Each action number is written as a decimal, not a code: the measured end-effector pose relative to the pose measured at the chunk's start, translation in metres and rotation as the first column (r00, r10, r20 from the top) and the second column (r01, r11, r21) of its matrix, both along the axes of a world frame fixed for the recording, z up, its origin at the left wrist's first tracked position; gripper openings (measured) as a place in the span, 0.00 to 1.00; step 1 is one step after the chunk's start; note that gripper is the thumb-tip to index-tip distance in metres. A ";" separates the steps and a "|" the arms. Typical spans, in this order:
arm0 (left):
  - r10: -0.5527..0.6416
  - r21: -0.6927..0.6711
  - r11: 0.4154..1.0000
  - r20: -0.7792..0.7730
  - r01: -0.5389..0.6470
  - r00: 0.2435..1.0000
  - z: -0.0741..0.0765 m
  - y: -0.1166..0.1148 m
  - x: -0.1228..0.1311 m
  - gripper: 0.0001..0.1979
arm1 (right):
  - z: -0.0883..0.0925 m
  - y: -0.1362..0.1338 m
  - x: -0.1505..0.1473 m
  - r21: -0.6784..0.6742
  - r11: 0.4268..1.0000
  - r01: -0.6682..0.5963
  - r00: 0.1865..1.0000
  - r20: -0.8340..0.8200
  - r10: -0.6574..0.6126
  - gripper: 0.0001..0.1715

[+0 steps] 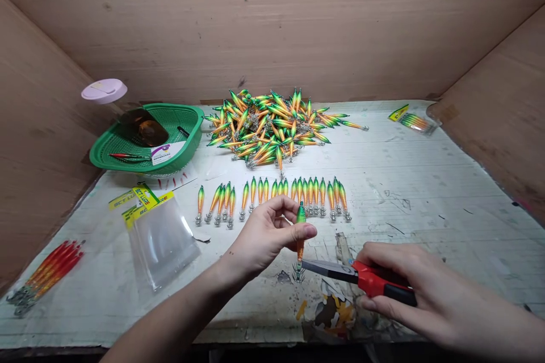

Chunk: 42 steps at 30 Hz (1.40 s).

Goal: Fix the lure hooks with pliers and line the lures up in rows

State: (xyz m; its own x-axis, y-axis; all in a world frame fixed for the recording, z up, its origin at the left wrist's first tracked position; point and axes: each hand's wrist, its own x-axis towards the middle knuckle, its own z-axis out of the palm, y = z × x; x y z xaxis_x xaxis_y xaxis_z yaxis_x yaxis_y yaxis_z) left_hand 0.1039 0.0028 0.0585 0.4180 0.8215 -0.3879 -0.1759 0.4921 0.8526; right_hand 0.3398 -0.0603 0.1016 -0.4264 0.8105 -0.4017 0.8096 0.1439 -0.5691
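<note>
Between thumb and fingers, my left hand [272,227] pinches a green and orange squid jig [301,215], held upright with its hooks down. My right hand [409,289] is closed around the red and black handles of long-nose pliers [366,281]. The plier tips touch or nearly touch the jig just above its hook crown; exact contact is unclear. Behind my left hand, several similar jigs [244,198] stand in a loose row with hooks toward me. A big heap of the same jigs [272,130] lies farther back.
At the left, a green basket [191,144] holds a lidded cup [142,127] and a card. Clear labelled bags [159,244] lie in front of it. Red jigs [51,272] are at far left, a packed bag of jigs [413,120] at back right. Wooden walls enclose the table.
</note>
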 end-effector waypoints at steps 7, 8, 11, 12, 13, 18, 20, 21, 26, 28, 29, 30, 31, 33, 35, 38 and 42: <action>-0.014 -0.011 1.000 0.029 0.014 0.999 0.006 0.004 -0.001 0.25 | 0.002 0.002 0.007 -0.029 0.999 0.019 0.999 -0.026 -0.020 0.17; -0.016 -0.009 1.000 0.025 0.016 1.000 0.006 0.005 0.000 0.26 | 0.002 0.002 0.008 -0.040 0.999 0.014 1.000 -0.017 -0.015 0.18; -0.031 -0.010 0.999 0.000 0.031 1.000 0.006 0.005 0.000 0.27 | 0.003 0.002 0.008 -0.033 0.999 0.005 1.000 -0.009 -0.006 0.17; -0.035 -0.010 0.999 -0.011 0.035 0.999 0.006 0.005 0.000 0.27 | 0.003 0.002 0.008 -0.026 1.000 0.002 1.000 -0.008 -0.002 0.17; -0.038 -0.009 0.999 -0.020 0.038 0.999 0.005 0.005 0.000 0.27 | 0.003 0.003 0.007 -0.021 1.000 -0.001 1.000 -0.007 0.001 0.17; -0.048 -0.008 0.999 -0.045 0.048 0.998 0.004 0.006 0.000 0.27 | 0.006 0.006 0.002 0.014 1.000 -0.001 1.000 0.001 0.001 0.16; -0.060 -0.021 0.998 -0.043 0.059 0.997 0.004 0.007 0.000 0.28 | 0.006 0.007 0.000 0.027 1.000 0.015 1.000 -0.003 -0.015 0.15; -0.065 -0.027 0.998 -0.043 0.064 0.997 0.005 0.007 0.001 0.28 | 0.005 0.007 0.000 0.032 0.999 0.022 1.000 -0.004 -0.022 0.15; -0.080 -0.021 0.997 -0.050 0.079 0.996 0.007 0.008 0.001 0.27 | 0.000 0.007 0.001 0.039 0.999 0.032 0.999 -0.015 -0.031 0.16; -0.078 -0.019 0.997 -0.045 0.077 0.996 0.007 0.009 0.001 0.26 | -0.002 0.006 0.003 0.028 0.999 0.031 1.000 -0.006 -0.031 0.17; -0.078 -0.018 0.997 -0.043 0.077 0.996 0.006 0.010 0.000 0.26 | -0.003 0.006 0.004 0.020 0.999 0.029 1.000 0.001 -0.029 0.18; -0.081 -0.019 0.997 -0.043 0.080 0.996 0.006 0.010 0.000 0.25 | -0.003 0.006 0.006 0.013 0.999 0.029 1.000 0.008 -0.029 0.19; -0.085 -0.018 0.996 -0.043 0.085 0.995 0.006 0.010 -0.001 0.25 | -0.004 0.006 0.007 0.003 1.000 0.030 0.999 0.015 -0.030 0.19; -0.090 -0.013 0.996 -0.046 0.089 0.995 0.005 0.011 -0.001 0.25 | -0.003 0.007 0.009 -0.013 0.999 0.037 0.999 0.017 -0.037 0.21; -0.095 -0.016 0.995 -0.049 0.094 0.994 0.006 0.011 -0.001 0.25 | -0.002 0.008 0.010 -0.024 0.999 0.046 0.999 0.014 -0.046 0.21; -0.100 -0.030 0.995 -0.051 0.099 0.994 0.008 0.011 0.000 0.26 | -0.001 0.008 0.009 -0.019 0.999 0.047 0.999 0.003 -0.047 0.20; -0.100 -0.031 0.995 -0.055 0.098 0.994 0.009 0.010 0.001 0.27 | 0.002 0.008 0.004 -0.005 0.999 0.033 0.999 -0.011 -0.033 0.19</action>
